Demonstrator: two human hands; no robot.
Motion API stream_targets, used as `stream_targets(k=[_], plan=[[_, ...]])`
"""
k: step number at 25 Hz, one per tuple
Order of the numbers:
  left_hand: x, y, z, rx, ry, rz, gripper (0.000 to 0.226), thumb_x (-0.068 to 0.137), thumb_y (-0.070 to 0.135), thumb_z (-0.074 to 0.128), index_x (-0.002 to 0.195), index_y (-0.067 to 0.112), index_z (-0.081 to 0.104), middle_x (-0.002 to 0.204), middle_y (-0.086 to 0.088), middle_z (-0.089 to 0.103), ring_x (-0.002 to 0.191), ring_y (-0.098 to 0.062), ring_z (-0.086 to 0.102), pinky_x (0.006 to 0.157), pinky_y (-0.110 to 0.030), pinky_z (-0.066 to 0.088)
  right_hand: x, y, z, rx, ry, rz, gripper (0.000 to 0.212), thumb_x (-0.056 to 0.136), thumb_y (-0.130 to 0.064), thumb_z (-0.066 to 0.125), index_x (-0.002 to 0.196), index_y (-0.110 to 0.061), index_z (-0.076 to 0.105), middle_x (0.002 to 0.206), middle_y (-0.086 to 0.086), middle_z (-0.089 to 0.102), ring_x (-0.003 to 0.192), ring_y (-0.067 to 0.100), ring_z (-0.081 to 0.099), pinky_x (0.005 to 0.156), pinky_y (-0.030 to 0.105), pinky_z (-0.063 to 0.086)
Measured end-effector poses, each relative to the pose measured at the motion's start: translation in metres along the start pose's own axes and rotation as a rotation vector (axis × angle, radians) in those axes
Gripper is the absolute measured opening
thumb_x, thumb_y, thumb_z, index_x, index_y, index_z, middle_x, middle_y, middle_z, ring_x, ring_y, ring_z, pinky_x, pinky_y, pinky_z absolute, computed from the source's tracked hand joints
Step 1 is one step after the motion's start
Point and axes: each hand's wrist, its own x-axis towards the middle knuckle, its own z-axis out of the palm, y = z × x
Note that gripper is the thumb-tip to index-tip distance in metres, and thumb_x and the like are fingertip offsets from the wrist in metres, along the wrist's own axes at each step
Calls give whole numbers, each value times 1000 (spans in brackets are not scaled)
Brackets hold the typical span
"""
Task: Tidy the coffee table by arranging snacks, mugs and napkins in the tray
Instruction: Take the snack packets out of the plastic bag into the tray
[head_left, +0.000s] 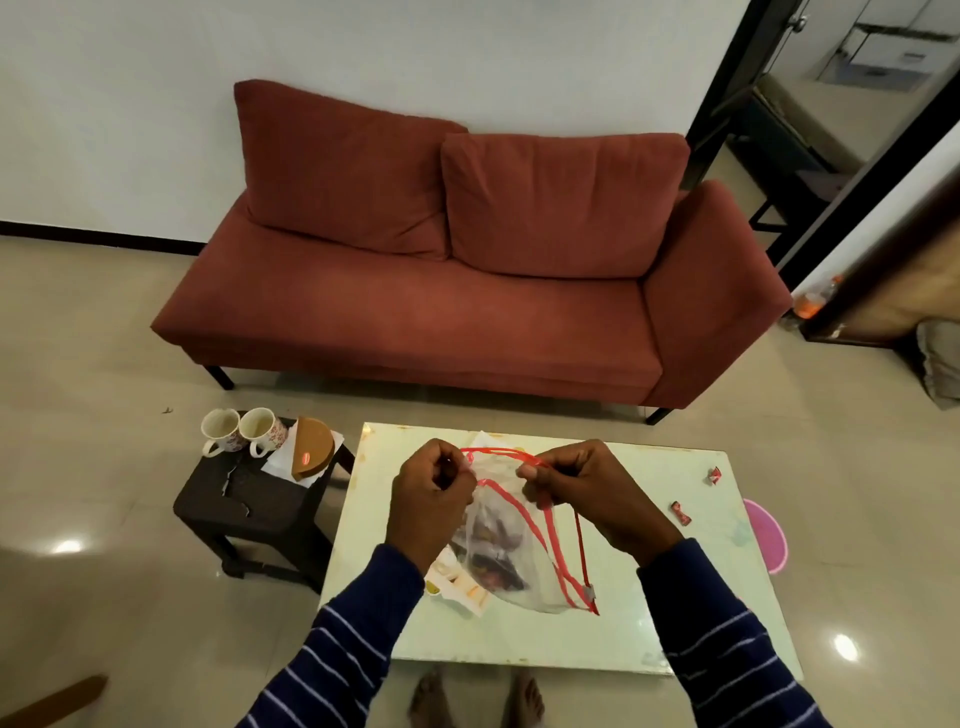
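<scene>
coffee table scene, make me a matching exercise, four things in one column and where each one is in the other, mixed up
Things:
1. two mugs
2. clear bag
3. two red candies
4. pink thing

Places:
A. loose on the right part of the coffee table
B. on the dark stool
C. sticking out past the table's right edge
D. pinched by the left hand and right hand

Pairs: 1-B, 2-D, 3-A, 4-C

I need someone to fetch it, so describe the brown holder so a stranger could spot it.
Left of the glass table stands a dark stool. At its back right corner, beside two floral mugs, the holder lies on white napkins: the only brown half-round piece there.
</scene>
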Motion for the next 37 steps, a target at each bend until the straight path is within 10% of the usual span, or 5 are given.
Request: stream_targets(k=[7,10,18,24,37], plan=[[-4,1,-17,619,-372,512,52,80,6,63,114,36,37,113,0,55,69,-12,59,55,-19,54,8,14,-4,-459,318,-138,15,88,-11,72,98,-18,80,79,-18,71,68,-4,68,69,13,55],[-10,1,-3,681,-444,504,52,82,2,63,120,36,51,151,-4,34,106,-15,60,78,-21,58,5,15,-12,-481,303,-186,15,88,-15,72,99,-20,80,86,-14,74,71,-5,65,71,13,54],[-22,18,57,528,-247,293,54,86,-2,62,137,13,53,138,-3,56,128,-17,52,105,-18,34,-19,5,-36,-726,375,-428,18,85,-22,76,102,-15,76,99,-1,72,92,15,60,79,27,48],[-38,16,74,477,-252,244,59,80,-6,68,133,16,56,128,13,52,119,-2,46,96,7,21,-16,38,-17,-841,-338,-15,26,94,-15,61,118,-10,69,117,8,71,108,24,65,94,33,50],[-42,-23,66,441,-183,-32,65,83,1,68,142,18,47,145,2,48,135,-17,44,104,-16,29,16,99,37,-1132,-329,-148,18,92,-9,55,95,-6,73,94,14,72,88,33,68,77,40,56]])
